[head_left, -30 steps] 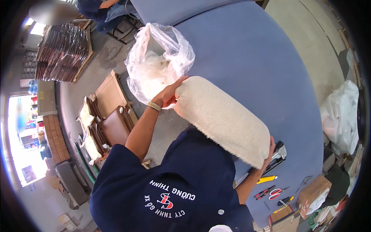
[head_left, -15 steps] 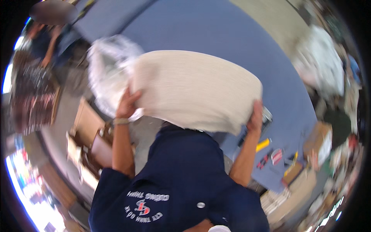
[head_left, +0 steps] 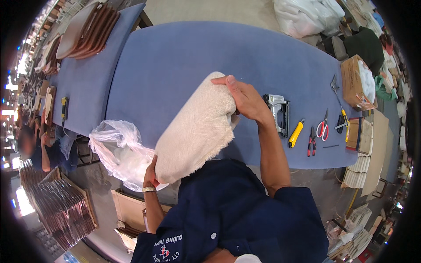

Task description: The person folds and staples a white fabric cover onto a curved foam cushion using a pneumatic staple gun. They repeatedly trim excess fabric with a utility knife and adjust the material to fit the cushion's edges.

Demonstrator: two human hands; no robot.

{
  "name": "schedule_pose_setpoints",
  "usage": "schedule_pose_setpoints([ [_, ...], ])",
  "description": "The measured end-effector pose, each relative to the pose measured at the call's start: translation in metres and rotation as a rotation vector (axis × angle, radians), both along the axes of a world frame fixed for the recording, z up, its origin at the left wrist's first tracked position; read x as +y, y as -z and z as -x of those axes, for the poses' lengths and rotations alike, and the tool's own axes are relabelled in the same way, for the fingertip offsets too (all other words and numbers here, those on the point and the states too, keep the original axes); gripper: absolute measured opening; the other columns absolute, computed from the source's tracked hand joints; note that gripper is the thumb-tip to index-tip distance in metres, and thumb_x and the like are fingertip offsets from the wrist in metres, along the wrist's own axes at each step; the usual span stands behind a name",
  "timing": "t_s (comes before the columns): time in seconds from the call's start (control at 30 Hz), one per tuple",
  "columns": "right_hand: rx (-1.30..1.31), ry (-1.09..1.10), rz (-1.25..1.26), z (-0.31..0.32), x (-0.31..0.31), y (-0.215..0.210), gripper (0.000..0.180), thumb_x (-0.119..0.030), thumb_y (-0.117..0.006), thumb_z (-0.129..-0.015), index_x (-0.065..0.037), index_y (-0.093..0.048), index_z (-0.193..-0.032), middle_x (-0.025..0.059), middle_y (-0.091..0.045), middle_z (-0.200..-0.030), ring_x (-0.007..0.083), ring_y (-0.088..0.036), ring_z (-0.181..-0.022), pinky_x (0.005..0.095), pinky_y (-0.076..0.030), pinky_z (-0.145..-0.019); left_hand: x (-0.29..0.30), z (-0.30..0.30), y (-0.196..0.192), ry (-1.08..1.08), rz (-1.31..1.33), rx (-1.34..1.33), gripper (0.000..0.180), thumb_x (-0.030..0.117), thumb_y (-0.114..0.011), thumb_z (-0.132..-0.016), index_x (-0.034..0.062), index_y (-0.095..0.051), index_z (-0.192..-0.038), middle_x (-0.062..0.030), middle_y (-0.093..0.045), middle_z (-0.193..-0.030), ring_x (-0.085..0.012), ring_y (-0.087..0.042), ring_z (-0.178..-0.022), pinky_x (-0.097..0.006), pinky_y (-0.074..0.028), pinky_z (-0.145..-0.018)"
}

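Between my two hands is a cushion [head_left: 195,129] covered in beige woven fabric, held up over the front edge of the blue table. It is tilted, its right end farther from me, and a frayed fabric edge hangs along its near right side. My left hand [head_left: 151,174] grips the near left end, most of its fingers hidden behind the cushion. At the far right end my right hand [head_left: 243,97] is closed on the corner, thumb and forefinger on top. A clear plastic bag [head_left: 120,149] lies at the table edge, left of the cushion.
Right of the cushion, a staple gun [head_left: 277,114], a yellow utility knife [head_left: 296,133], red-handled pliers [head_left: 311,142] and scissors [head_left: 323,127] lie on the blue table [head_left: 175,52]. A cardboard box [head_left: 354,83] stands beyond them. Several curved brown panels [head_left: 87,30] are stacked far left. Another person [head_left: 41,149] is at the left.
The cushion has turned from lying crosswise to slanting, its right end swung away from me. My right hand has moved up and left onto that end. The view has shifted, showing more tools.
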State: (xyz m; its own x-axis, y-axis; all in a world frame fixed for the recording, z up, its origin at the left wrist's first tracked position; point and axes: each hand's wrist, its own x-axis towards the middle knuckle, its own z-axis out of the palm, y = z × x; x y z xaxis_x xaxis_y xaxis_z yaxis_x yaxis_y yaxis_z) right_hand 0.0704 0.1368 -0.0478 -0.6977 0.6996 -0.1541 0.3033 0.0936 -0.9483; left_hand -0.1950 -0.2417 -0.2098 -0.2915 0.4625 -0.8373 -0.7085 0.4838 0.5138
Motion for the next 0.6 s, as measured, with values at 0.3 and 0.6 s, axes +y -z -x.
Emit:
schedule_pose_setpoints([
  [0.3,-0.057,0.130,0.146,-0.016,0.007,0.019,0.060,-0.055,-0.040,-0.108,-0.010,-0.069,-0.134,0.0153,-0.071,-0.128,0.0300,-0.066,-0.118,0.0415,-0.048,-0.103,-0.008,-0.004,-0.008,0.042,-0.044,0.202,0.065,0.048,-0.057,-0.105,-0.0011,-0.050,-0.146,-0.0195,-0.062,-0.139,-0.0281,-0.066,-0.121,-0.041,-0.059,-0.094],
  [0.6,-0.011,0.453,0.568,-0.087,-0.049,0.233,0.061,-0.030,-0.062,-0.103,-0.007,-0.043,-0.157,0.0154,-0.051,-0.155,0.0226,-0.042,-0.148,0.0355,-0.027,-0.123,0.008,-0.002,0.045,0.004,0.008,0.404,0.072,0.043,-0.079,-0.091,-0.0015,-0.054,-0.142,-0.0124,-0.067,-0.128,-0.0230,-0.066,-0.109,-0.037,-0.055,-0.093],
])
